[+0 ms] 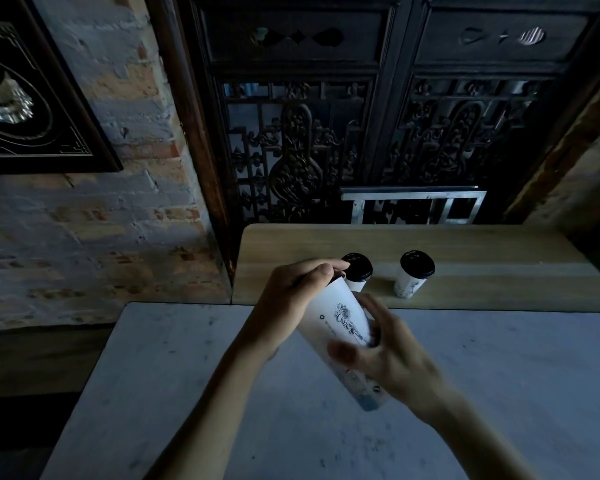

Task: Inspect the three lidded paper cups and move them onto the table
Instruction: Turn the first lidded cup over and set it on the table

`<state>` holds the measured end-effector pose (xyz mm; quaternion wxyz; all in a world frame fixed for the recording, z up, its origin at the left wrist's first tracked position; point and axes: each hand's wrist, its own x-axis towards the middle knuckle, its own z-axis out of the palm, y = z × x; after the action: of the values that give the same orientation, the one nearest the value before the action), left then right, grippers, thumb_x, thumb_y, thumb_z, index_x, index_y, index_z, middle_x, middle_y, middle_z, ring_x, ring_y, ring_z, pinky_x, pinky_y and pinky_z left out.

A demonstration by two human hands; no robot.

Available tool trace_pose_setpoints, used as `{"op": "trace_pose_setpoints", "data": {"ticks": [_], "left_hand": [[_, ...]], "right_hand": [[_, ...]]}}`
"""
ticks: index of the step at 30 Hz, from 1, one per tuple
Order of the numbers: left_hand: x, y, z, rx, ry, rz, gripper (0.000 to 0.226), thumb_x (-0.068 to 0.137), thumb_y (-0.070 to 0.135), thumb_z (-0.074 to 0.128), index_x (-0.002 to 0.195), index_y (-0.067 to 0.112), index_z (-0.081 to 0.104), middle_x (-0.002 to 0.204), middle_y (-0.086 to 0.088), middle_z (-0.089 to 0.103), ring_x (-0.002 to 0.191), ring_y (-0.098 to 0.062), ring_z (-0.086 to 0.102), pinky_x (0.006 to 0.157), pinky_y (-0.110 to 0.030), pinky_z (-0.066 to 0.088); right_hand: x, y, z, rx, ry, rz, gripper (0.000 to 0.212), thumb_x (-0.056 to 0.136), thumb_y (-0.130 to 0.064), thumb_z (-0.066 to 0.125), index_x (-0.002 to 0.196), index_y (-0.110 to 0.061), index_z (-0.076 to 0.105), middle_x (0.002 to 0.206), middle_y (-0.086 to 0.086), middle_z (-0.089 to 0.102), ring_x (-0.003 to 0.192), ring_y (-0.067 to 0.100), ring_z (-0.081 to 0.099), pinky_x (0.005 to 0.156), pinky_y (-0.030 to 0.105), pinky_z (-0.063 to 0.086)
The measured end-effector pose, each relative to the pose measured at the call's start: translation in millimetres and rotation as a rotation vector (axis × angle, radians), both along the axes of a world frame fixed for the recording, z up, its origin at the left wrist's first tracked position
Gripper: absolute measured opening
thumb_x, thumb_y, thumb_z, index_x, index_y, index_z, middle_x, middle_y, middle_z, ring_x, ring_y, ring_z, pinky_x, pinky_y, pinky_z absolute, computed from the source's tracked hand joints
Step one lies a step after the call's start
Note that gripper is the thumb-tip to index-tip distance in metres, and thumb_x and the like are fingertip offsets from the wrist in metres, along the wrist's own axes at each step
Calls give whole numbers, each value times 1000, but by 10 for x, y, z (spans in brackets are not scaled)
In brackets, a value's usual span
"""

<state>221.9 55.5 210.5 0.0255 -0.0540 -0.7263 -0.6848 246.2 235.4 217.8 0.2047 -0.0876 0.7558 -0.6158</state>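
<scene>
Both hands hold one tall white paper cup w/ a dark line drawing (343, 323), tilted, top leaning away from the person, above a pale grey stone table (153, 375). Left hand (291, 299) wraps the cup's upper end, fingers closed over the lid, which is hidden. Right hand (392, 355) clasps the lower body, thumb across the front; cup base pokes out below it. Just beyond the left fingertips, a 2nd white paper cup w/ black lid (356, 271) stands upright on a light wooden ledge (499, 251). A 3rd matching lidded cup (413, 273) stands near it, further right of the grip.
</scene>
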Motion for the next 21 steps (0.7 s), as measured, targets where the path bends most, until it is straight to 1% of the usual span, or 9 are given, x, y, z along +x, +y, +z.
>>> {"op": "trace_pose_setpoints", "data": {"ticks": [4, 6, 7, 9, 11, 13, 15, 19, 21], "left_hand": [[23, -3, 5, 37, 36, -28, 46, 90, 45, 53, 114, 15, 79, 115, -2, 81, 117, -16, 71, 106, -35, 50], [21, -6, 11, 34, 44, -27, 46, 90, 43, 53, 113, 13, 79, 114, -2, 81, 116, -17, 71, 107, -39, 50], [13, -9, 12, 32, 39, -16, 44, 89, 42, 53, 111, 14, 80, 113, -2, 81, 116, -19, 72, 107, -43, 49], [-12, -5, -1, 20, 31, 21, 40, 88, 41, 54, 106, 19, 81, 110, -1, 82, 114, -22, 72, 108, -50, 48], [-23, 5, -21, 13, 32, 57, 39, 86, 43, 54, 103, 21, 82, 109, 1, 82, 114, -20, 72, 107, -50, 49], [-6, 10, -18, 17, 35, 50, 40, 87, 46, 52, 105, 24, 81, 112, 4, 82, 116, -13, 72, 106, -39, 50], [25, 4, -1, 23, 40, 3, 42, 90, 47, 51, 113, 26, 79, 117, 4, 80, 121, -11, 69, 108, -33, 47], [87, -6, 9, 136, 29, -40, 45, 93, 47, 49, 122, 26, 76, 128, -1, 77, 129, -16, 66, 115, -40, 45], [113, 9, 39, 91, 36, -47, 44, 95, 44, 48, 124, 25, 75, 129, 3, 76, 128, -10, 65, 112, -31, 46]], "right_hand": [[28, 70, -7, -324, -239, 72, 62, 67, -32, 82, 124, -11, 68, 101, 26, 69, 77, 34, 71, 65, 38, 59], [51, 74, 33, -359, -263, 101, 52, 69, -32, 81, 118, -18, 73, 98, 22, 70, 75, 35, 71, 63, 38, 59], [54, 57, 38, -317, -237, 96, 43, 69, -35, 81, 112, -29, 76, 95, 14, 73, 75, 34, 72, 62, 36, 59], [49, 26, 35, -113, -84, 42, 37, 72, -46, 78, 109, -47, 73, 93, -1, 78, 83, 31, 76, 65, 30, 58], [41, 25, -48, 29, 134, 22, 58, 76, -55, 78, 129, -39, 61, 106, -4, 78, 94, 24, 76, 73, 36, 61], [67, 22, -92, 51, 220, 26, 67, 79, -56, 78, 138, -32, 54, 111, -1, 77, 96, 20, 76, 76, 45, 63], [59, 37, -78, -44, 160, 0, 62, 79, -47, 80, 135, -29, 58, 109, 4, 78, 95, 26, 77, 76, 43, 63], [49, 53, 18, -259, -117, 7, 47, 78, -39, 77, 121, -19, 72, 100, 16, 76, 82, 35, 75, 73, 47, 58], [59, 57, 2, -337, -179, 8, 42, 82, -32, 76, 118, -9, 71, 95, 22, 70, 76, 36, 70, 71, 47, 57]]}}
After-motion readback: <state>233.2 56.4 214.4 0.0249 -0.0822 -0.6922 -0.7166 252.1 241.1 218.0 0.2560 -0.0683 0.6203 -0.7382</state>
